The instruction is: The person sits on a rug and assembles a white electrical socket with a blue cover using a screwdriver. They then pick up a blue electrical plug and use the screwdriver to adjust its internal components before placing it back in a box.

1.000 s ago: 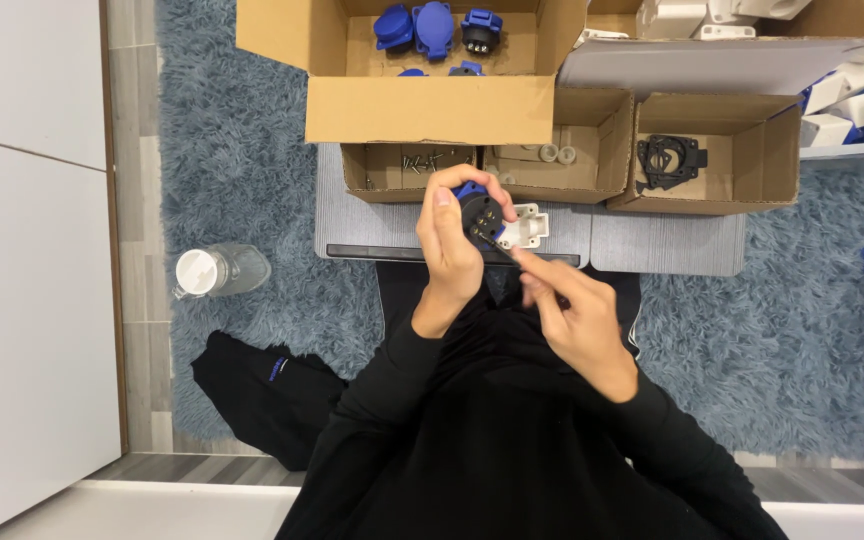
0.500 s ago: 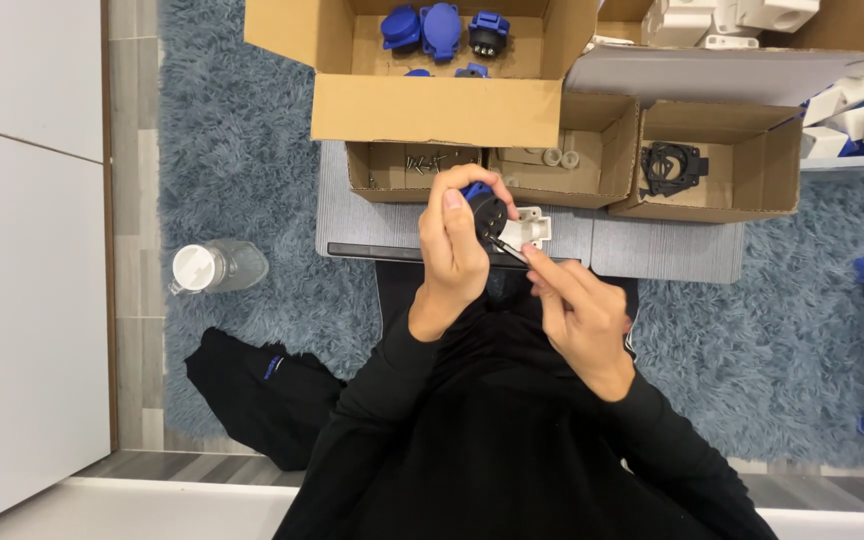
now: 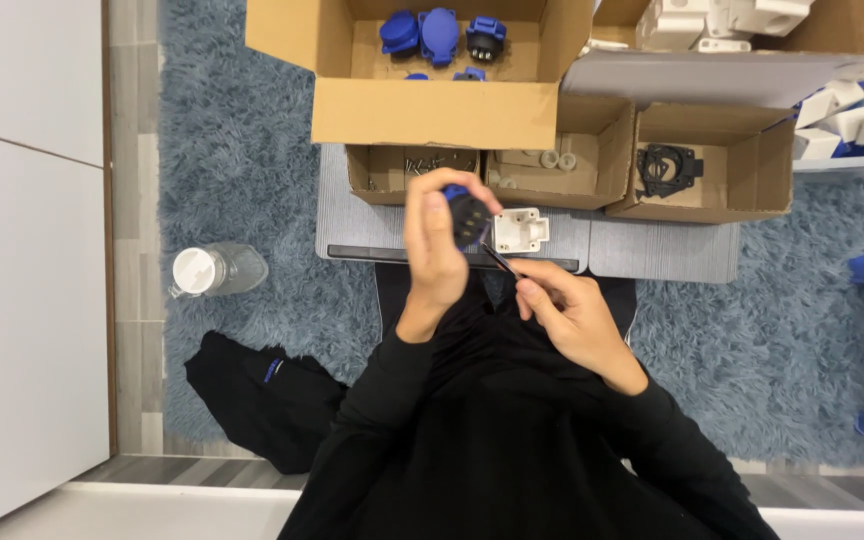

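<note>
Above lap, just before grey table (image 3: 652,250) | L hand (image 3: 439,250) wrapped round black-blue socket part (image 3: 467,212) — held upright | R hand (image 3: 567,310) pinches thin dark tool (image 3: 499,262), shaft slanting up-left, tip at part's lower right | white housing (image 3: 520,228) just beside, R of part

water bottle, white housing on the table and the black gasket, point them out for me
water bottle (image 3: 214,271), head view, on its white cap end
white housing (image 3: 520,229), head view, middle of its top face
black gasket (image 3: 666,166), head view, on its ring
</note>
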